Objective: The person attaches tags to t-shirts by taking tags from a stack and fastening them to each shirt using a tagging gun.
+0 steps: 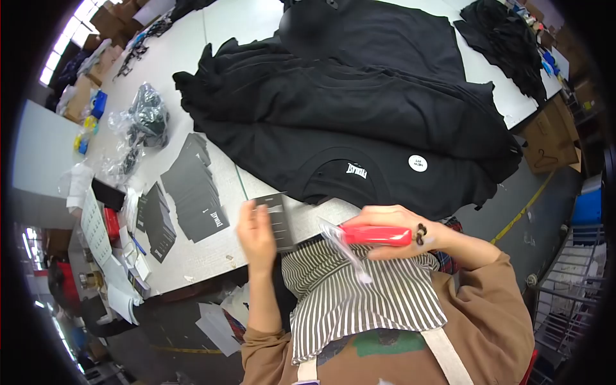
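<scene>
My left hand (255, 232) is closed on a dark grey hang tag (281, 223) printed with pale lines, held just past the table's front edge. In my right hand (387, 215) is a red tagging gun (378, 235), its nose pointing left toward the tag, with clear plastic fasteners around its front. Beyond both hands lies a black T-shirt (276, 154) with a white neck print (357, 171) and a round white sticker (418, 163). More black shirts are layered behind it. Left of my left hand, fanned grey hang tags (192, 192) cover part of the table.
A second fan of dark tags (154, 221) lies farther left, near a calendar (96, 224) and a red box (111, 223). Clear plastic bags (146, 115) sit behind them. Black garments (500, 45) are heaped at the far right, above a cardboard box (548, 138) on the floor.
</scene>
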`<state>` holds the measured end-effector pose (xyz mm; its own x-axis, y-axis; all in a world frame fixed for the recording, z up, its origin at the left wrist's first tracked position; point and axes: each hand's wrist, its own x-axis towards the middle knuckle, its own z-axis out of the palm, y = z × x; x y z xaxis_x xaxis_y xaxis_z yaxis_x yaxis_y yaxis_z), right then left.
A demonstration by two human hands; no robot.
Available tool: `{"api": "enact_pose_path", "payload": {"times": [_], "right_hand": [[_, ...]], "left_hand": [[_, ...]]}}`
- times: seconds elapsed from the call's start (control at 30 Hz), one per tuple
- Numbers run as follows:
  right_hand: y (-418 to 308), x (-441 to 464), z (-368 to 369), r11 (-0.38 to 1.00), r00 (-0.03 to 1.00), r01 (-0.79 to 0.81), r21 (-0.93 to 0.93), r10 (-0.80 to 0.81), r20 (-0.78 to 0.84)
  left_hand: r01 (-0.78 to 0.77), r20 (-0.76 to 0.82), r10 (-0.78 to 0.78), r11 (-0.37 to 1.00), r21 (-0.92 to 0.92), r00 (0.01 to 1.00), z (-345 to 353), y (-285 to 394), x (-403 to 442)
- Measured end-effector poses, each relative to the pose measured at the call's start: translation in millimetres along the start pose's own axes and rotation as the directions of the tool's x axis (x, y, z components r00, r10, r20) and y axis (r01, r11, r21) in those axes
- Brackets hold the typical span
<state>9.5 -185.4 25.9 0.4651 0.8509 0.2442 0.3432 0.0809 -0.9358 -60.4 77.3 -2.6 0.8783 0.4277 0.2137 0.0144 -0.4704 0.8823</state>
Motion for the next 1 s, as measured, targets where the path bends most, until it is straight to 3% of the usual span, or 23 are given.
{"api": "enact_pose_path", "payload": {"times": [0.03, 0.07, 0.1, 0.3, 0.43, 0.47, 0.5, 0.53, 0.6, 0.67, 0.77, 1.0], "right_hand": [[0, 11, 7, 1.000, 1.000, 0.008, 0.005, -0.008, 0.013], [1, 19, 16, 0.988, 0.997, 0.030, -0.154, -0.040, -0.065], [3, 27, 23, 0.951, 0.987, 0.039, -0.308, -0.086, -0.138], [20, 56, 46, 0.879, 0.974, 0.119, -0.461, -0.193, -0.116], [18, 66, 55, 0.915, 0.953, 0.152, -0.373, -0.236, -0.192], [15, 67, 58, 0.918, 0.953, 0.172, -0.357, -0.247, -0.176], [9, 67, 58, 0.990, 0.973, 0.080, -0.118, -0.103, -0.205], [4, 65, 57, 0.992, 0.980, -0.024, 0.125, 0.048, -0.194], [-1, 63, 53, 0.800, 0.941, -0.241, 0.550, 0.330, -0.069], [3, 58, 52, 0.805, 0.944, -0.254, 0.536, 0.327, -0.045], [8, 55, 47, 0.836, 0.945, -0.271, 0.478, 0.325, -0.033], [13, 53, 51, 0.916, 0.956, -0.276, 0.289, 0.293, -0.015]], "left_hand": [[-0.014, 0.043, 0.014, 1.000, 0.014, 0.999, 8, 5, -3], [-0.029, 0.085, 0.027, 0.999, 0.030, 0.996, 14, 9, -6], [0.082, 0.084, -0.072, 0.989, -0.123, 0.994, 20, 20, -10], [0.051, 0.022, -0.050, 0.998, -0.024, 0.998, 9, 24, -21], [0.093, -0.081, -0.096, 0.995, -0.034, 0.992, 10, 17, -29], [-0.035, -0.014, 0.037, 0.991, 0.130, 0.999, 15, -11, -41], [-0.163, 0.076, 0.147, 0.945, 0.283, 0.986, 16, -37, -53], [-0.147, 0.058, 0.135, 0.943, 0.300, 0.989, 10, -33, -49], [-0.189, -0.049, 0.201, 0.965, 0.183, 0.978, 4, -28, -26], [-0.127, -0.201, 0.272, 0.835, 0.535, 0.941, -13, -62, 2], [0.247, -0.324, 0.081, 0.481, 0.841, 0.943, -39, -90, 6], [0.353, -0.396, 0.005, 0.442, 0.825, 0.918, -102, -136, -8]]}}
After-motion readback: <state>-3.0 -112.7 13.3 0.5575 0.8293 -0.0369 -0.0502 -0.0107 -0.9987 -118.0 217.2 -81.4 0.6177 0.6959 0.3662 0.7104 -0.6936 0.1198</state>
